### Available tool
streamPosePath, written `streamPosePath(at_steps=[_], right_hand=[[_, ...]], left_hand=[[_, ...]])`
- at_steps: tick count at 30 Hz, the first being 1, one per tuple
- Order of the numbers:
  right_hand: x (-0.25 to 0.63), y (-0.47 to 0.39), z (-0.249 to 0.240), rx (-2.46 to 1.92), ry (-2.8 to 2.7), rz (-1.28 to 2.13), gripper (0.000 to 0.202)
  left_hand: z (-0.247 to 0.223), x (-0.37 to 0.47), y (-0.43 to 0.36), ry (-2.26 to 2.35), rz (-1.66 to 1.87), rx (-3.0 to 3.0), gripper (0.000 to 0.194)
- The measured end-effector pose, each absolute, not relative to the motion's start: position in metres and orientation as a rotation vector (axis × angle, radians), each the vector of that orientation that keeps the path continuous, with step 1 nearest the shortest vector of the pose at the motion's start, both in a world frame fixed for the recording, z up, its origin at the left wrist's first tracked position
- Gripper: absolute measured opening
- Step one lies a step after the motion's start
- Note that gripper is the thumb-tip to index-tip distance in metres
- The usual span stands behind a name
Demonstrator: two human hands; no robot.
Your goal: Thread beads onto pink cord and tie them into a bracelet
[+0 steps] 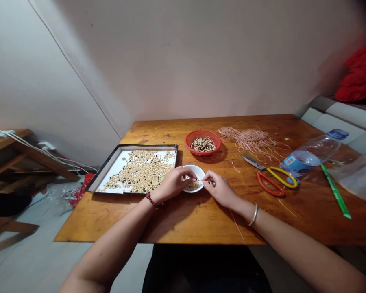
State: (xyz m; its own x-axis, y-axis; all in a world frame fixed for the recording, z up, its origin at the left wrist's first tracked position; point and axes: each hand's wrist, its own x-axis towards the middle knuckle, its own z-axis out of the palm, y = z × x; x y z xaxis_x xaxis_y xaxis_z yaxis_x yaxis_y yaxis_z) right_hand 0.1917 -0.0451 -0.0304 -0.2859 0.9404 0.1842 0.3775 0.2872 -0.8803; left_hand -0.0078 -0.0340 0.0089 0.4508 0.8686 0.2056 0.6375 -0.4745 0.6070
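A small white bowl [195, 169] with tan beads in it stands on the wooden table. Over its left side, the thumb and fingers of my left hand [174, 184] are pinched together; what they hold is too small to make out. My right hand [220, 189] is closed at the bowl's right rim on a string of beads [212, 183], dark and light ones. A thin cord [238, 228] hangs below my right hand over the table's front edge. Left of the bowl, a black-edged tray [112, 165] holds many tan, black and a few green beads.
Behind the bowl is a red basket [187, 142] of strung beads. Pink cord [251, 139] lies tangled at the back. Scissors [271, 171], a plastic bottle [319, 152], a green strip [335, 191] and a clear bag [361, 177] are on the right.
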Motion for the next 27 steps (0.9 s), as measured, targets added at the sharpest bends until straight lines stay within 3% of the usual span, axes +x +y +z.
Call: streamPosePath(at_steps=[27], right_hand=[[0.1913, -0.047, -0.0286, -1.19, -1.838, 0.949, 0.008]], left_hand=[[0.0095, -0.0076, -0.0346, 1.228, 0.664, 2.261, 0.014]])
